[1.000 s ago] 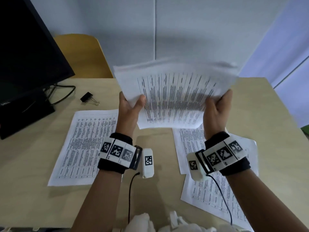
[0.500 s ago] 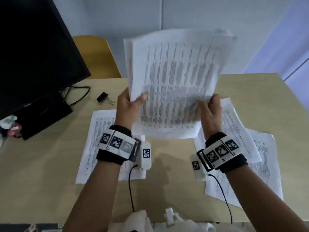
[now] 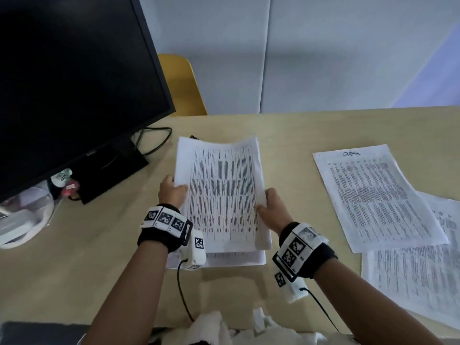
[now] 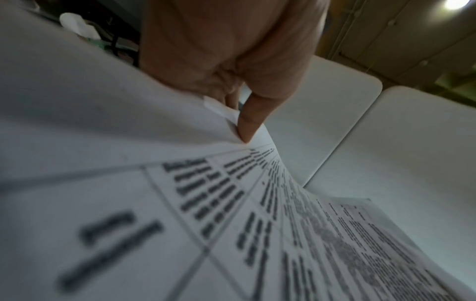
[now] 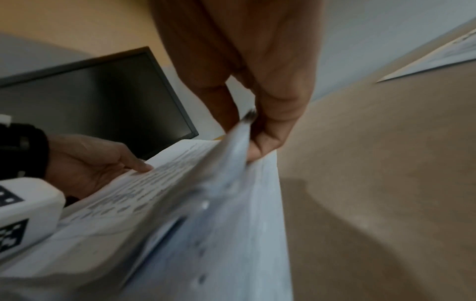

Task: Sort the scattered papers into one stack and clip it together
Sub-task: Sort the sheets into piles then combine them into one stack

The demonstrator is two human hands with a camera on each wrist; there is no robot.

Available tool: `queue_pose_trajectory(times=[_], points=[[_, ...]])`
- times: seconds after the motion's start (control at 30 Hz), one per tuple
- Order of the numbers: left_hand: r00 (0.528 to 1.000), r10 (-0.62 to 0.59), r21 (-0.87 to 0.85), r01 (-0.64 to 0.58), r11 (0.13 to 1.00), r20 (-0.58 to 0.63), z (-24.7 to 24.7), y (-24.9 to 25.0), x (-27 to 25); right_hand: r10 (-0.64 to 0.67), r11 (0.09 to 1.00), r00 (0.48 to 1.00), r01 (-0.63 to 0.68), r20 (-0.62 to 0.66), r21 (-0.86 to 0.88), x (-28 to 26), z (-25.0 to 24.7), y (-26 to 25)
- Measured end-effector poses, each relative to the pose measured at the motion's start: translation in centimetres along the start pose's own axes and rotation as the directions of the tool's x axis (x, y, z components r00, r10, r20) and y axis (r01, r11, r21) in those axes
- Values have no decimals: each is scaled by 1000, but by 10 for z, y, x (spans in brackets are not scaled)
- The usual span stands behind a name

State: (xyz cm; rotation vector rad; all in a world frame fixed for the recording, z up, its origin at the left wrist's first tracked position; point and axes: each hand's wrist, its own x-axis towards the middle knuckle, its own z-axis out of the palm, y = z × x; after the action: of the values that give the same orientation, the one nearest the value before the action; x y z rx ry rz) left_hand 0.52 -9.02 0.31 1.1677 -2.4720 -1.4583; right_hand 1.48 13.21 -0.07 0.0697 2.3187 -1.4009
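Note:
I hold a stack of printed papers (image 3: 221, 192) low over the desk, one hand on each long edge. My left hand (image 3: 174, 189) grips the left edge with the thumb on top, and in the left wrist view the thumb (image 4: 247, 126) pinches the sheets (image 4: 231, 224). My right hand (image 3: 267, 204) pinches the right edge (image 5: 247, 138). The stack's near end lies over a single sheet (image 3: 236, 260) on the desk. Two loose sheets (image 3: 378, 195) (image 3: 418, 277) lie overlapped at the right. Only a dark tip of the black binder clip (image 3: 193, 137) shows behind the stack's far left corner.
A black monitor (image 3: 74, 83) on its stand fills the left, with a cable (image 3: 159, 140) trailing toward the stack. A yellow chair (image 3: 181, 85) stands behind the desk. Small items sit under the monitor at the far left. Bare desk top (image 3: 286, 135) lies beyond the stack.
The stack stood upright in the air and has come down flat, over the sheet on the left part of the desk. Both hands kept their grip on its edges.

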Motion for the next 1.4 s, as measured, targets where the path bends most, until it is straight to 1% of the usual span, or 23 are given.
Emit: queue_pose_trajectory(times=[0.07, 0.13, 0.23, 0.33, 0.4, 0.57, 0.67, 0.73, 0.77, 0.83, 0.9, 1.0, 1.07, 1.13, 1.17, 1.23, 1.3, 1.33, 1.37, 1.4], points=[[999, -36, 46, 34, 998, 27, 2, -17, 3, 55, 996, 998, -52, 39, -74, -1, 10, 6], [997, -63, 90, 59, 994, 41, 3, -28, 5, 81, 990, 996, -75, 46, -121, -3, 18, 11], [992, -121, 153, 116, 981, 20, 6, -36, 7, 113, 972, 992, -101, 46, -212, -2, 24, 15], [978, -210, 273, 203, 940, -4, 11, -36, 4, 129, 940, 992, -117, 15, -321, 0, 30, 15], [972, -235, 321, 217, 922, 16, 17, -35, 1, 132, 912, 991, -124, -7, -391, -1, 34, 15], [963, -258, 326, 220, 919, 78, 25, -32, -5, 151, 910, 988, -144, -12, -388, 5, 31, 19], [959, -278, 317, 246, 916, 60, 27, -27, -12, 133, 900, 990, -102, 43, -424, 10, 15, 20], [964, -266, 321, 250, 914, 5, 31, -19, -19, 109, 894, 991, -65, 74, -444, 13, 0, 22], [970, -242, 322, 235, 917, -20, 36, -13, -23, 99, 892, 993, -61, 62, -447, 15, -9, 25], [989, -146, 327, 150, 933, -38, 48, 3, -33, 110, 906, 994, -107, -17, -410, 18, -35, 30], [999, -33, 323, 27, 946, 12, 65, 23, -46, 134, 919, 983, -169, -122, -356, 22, -66, 40], [983, 104, 284, -143, 948, 151, 99, 52, -66, 181, 909, 952, -258, -247, -328, 25, -119, 60], [951, 171, 267, -240, 933, 258, 127, 65, -81, 228, 887, 919, -333, -323, -321, 23, -156, 77], [917, 199, 253, -296, 921, 347, 149, 73, -93, 275, 843, 872, -421, -405, -335, 22, -185, 95], [906, 189, 249, -296, 922, 379, 164, 76, -102, 291, 816, 842, -467, -455, -341, 19, -202, 105], [893, 143, 268, -275, 923, 427, 189, 79, -118, 342, 768, 764, -563, -547, -306, 11, -230, 124], [884, 64, 322, -235, 917, 462, 211, 78, -129, 432, 741, 694, -637, -575, -213, 2, -252, 140], [887, 23, 359, -210, 909, 461, 220, 76, -133, 473, 734, 676, -657, -566, -172, -1, -259, 148], [891, -20, 391, -179, 903, 453, 227, 73, -138, 495, 729, 673, -666, -549, -159, -2, -264, 157], [897, -44, 412, -158, 897, 440, 233, 71, -142, 495, 729, 686, -662, -533, -175, -3, -266, 162]])
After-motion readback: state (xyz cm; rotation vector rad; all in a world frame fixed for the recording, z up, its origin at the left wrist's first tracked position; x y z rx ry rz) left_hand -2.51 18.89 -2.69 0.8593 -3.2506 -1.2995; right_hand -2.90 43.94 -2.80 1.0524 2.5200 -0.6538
